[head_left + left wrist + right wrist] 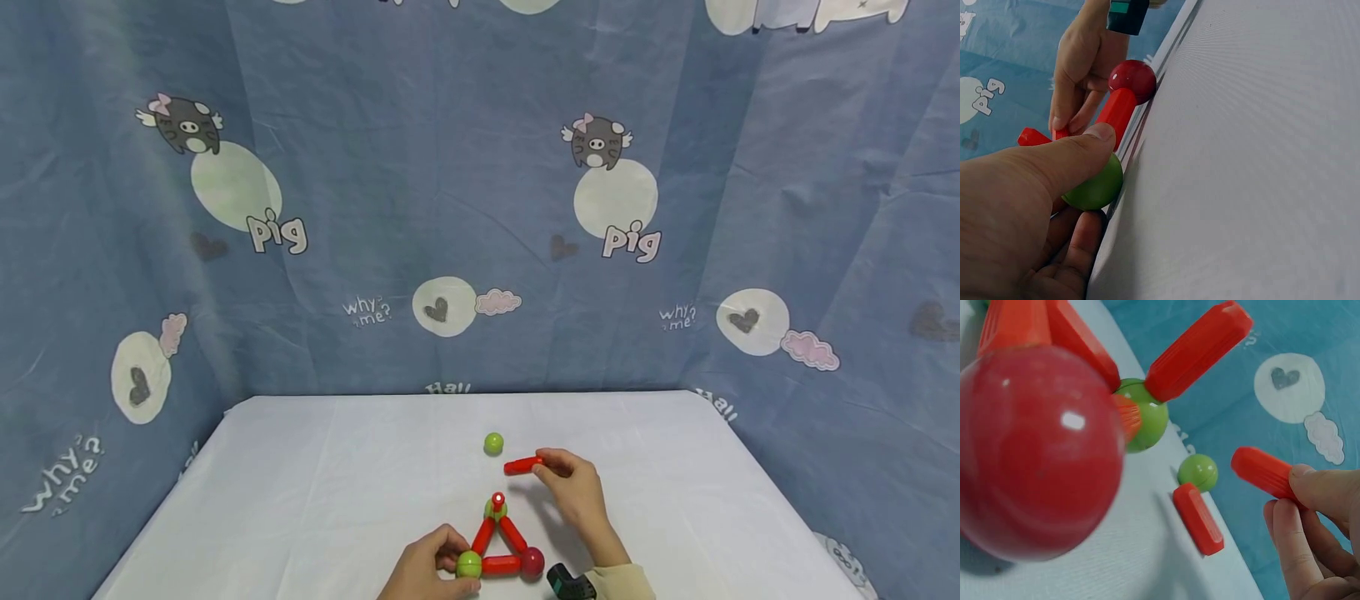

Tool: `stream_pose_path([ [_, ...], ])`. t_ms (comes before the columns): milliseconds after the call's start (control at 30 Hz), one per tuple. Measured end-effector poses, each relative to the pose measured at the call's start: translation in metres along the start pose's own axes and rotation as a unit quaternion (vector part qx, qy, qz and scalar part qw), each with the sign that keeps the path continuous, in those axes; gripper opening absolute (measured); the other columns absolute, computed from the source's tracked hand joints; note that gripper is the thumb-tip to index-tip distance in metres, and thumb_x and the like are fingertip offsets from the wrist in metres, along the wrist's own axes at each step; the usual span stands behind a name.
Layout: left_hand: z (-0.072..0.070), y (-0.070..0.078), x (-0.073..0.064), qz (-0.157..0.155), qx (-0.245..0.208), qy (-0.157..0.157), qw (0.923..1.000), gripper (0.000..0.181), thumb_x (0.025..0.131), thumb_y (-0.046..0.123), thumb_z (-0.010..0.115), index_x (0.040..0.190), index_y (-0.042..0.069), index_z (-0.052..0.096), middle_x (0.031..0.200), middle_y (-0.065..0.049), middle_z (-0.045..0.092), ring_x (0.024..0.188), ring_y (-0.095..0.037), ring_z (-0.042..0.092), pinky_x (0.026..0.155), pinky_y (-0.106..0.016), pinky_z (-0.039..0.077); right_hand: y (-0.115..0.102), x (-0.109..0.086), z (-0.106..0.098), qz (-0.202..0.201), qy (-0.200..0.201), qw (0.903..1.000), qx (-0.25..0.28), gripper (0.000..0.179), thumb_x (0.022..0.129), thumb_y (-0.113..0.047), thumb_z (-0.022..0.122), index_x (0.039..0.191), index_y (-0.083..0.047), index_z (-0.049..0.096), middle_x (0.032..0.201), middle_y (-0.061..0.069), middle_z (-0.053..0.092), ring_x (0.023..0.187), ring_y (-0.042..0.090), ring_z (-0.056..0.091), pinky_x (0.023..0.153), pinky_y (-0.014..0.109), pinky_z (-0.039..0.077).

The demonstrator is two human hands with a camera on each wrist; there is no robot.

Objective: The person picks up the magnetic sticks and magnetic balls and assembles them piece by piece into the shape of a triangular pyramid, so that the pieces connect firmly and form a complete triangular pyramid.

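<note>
Three red rods and three balls form a triangle on the white table. My left hand [435, 567] grips its near-left green ball [468, 565], the thumb overlapping the adjoining rod in the left wrist view. A dark red ball [532, 563] makes the near-right corner. From the far green ball [1147, 419] another red rod [1200, 350] sticks up. Beyond the triangle, my right hand [576, 487] pinches a loose red rod [1266, 474] by one end between thumb and fingers. Its other end points left in the head view.
A loose green ball [493, 443] lies on the table [337, 483] past the triangle. Near it, a spare red rod [1198, 519] shows in the right wrist view. A blue patterned cloth [450, 183] hangs behind the table's far edge.
</note>
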State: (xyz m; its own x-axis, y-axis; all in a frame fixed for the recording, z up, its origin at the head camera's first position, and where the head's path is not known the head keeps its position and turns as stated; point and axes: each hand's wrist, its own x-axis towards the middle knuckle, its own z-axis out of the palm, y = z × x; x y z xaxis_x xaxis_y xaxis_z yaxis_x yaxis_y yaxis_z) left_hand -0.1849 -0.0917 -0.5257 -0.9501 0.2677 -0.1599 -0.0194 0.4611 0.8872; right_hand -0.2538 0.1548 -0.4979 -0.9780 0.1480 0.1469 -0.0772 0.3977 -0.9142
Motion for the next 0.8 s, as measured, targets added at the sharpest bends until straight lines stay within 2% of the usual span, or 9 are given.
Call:
stream_pose_path([
  [267,0.0,0.001,0.0,0.004,0.006,-0.001,1.0,0.037,0.076,0.023,0.091,0.101,0.013,0.065,0.095,0.002,0.068,0.086,-0.016,0.061,0.076,-0.031,0.055,-0.008,-0.001,-0.006,-0.017,-0.006,0.9998,0.011,0.026,0.091,-0.014,0.076,0.116,-0.005,0.076,0.111,0.011,0.077,0.102,0.021,0.072,0.086,0.03,0.06],
  [600,0.002,0.002,-0.001,-0.004,0.006,0.006,1.0,0.037,0.076,0.021,0.091,0.101,0.013,0.065,0.094,0.002,0.068,0.085,-0.016,0.06,0.075,-0.031,0.055,-0.03,-0.006,-0.013,-0.035,-0.022,0.9989,0.023,0.025,0.092,-0.017,0.077,0.116,-0.012,0.078,0.112,0.007,0.077,0.1,0.017,0.071,0.081,0.019,0.058],
  [800,0.002,0.001,-0.001,-0.001,0.003,0.005,1.0,0.037,0.076,0.021,0.091,0.101,0.012,0.065,0.095,0.002,0.068,0.085,-0.016,0.061,0.076,-0.031,0.056,-0.05,-0.016,-0.018,-0.052,-0.038,0.9969,0.044,0.024,0.091,-0.013,0.077,0.115,-0.013,0.078,0.112,0.007,0.077,0.099,0.016,0.071,0.081,0.021,0.059],
])
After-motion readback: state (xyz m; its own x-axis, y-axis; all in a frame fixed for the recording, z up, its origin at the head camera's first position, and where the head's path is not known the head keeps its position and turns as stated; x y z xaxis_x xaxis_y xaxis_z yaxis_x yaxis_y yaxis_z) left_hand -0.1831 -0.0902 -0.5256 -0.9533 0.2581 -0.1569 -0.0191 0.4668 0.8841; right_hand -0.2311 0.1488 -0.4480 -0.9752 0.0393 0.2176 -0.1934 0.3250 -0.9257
